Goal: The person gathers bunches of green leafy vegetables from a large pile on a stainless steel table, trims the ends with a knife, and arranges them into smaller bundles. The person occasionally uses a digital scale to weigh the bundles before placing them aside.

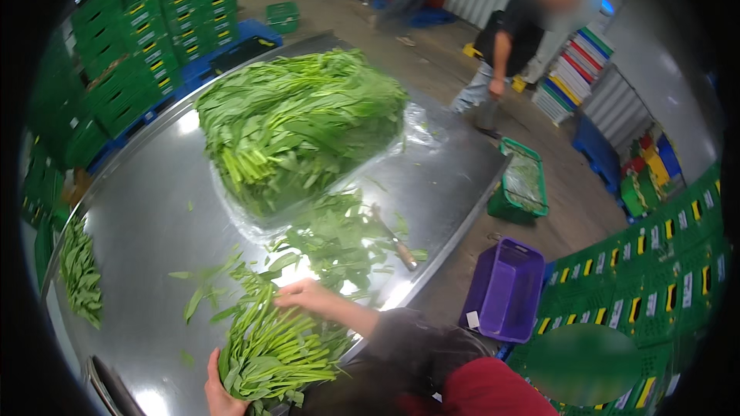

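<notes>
A loose bunch of leafy green stalks (pixel 281 347), with long thin stems and narrow leaves, lies at the near edge of the metal table (pixel 139 239). My left hand (pixel 223 393) is wrapped round its lower left side, thumb up along the leaves. Over its upper end, my right hand (pixel 308 296) has its fingers closed on a few stems. Cut leaves (pixel 331 239) are scattered just beyond. A knife with a wooden handle (pixel 405 256) lies to the right of them. Farther back sits a large heap of the same greens (pixel 301 123) on clear plastic sheet (pixel 420 127).
A small pile of greens (pixel 80 273) lies at the table's left edge. Right of the table stand a purple crate (pixel 505 289) and a green crate with plastic-covered contents (pixel 524 177). Green crates (pixel 154 38) are stacked at far left, more (pixel 640 285) at right. Two people (pixel 512 38) are beyond the table.
</notes>
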Available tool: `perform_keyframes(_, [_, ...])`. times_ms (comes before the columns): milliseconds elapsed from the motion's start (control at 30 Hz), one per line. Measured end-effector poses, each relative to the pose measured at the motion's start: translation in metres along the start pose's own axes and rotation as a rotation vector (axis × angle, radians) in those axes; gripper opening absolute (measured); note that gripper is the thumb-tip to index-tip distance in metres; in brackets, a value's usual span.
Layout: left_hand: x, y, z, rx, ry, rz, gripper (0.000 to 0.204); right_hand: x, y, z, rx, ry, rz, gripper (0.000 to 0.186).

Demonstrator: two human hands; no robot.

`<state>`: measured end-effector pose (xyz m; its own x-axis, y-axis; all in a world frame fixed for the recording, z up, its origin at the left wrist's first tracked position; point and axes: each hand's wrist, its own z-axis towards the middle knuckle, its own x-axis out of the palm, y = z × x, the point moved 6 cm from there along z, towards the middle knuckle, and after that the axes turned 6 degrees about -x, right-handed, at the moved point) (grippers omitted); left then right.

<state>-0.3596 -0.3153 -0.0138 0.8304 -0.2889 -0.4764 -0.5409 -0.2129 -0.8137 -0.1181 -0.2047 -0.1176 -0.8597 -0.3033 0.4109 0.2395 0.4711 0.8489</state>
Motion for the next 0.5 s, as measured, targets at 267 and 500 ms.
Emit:
perform_keyframes(267, [0.002,0.007,-0.007,0.009,0.007,-0.096,0.085,0.006,0.024,-0.017,-0.011,0.030,-0.134,0.031])
perform_keyframes(500, [0.006,-0.003,-0.011,-0.003,-0.086,0.068,0.079,-0.037,-0.005,0.011,-0.223,-0.166,0.893,0.023])
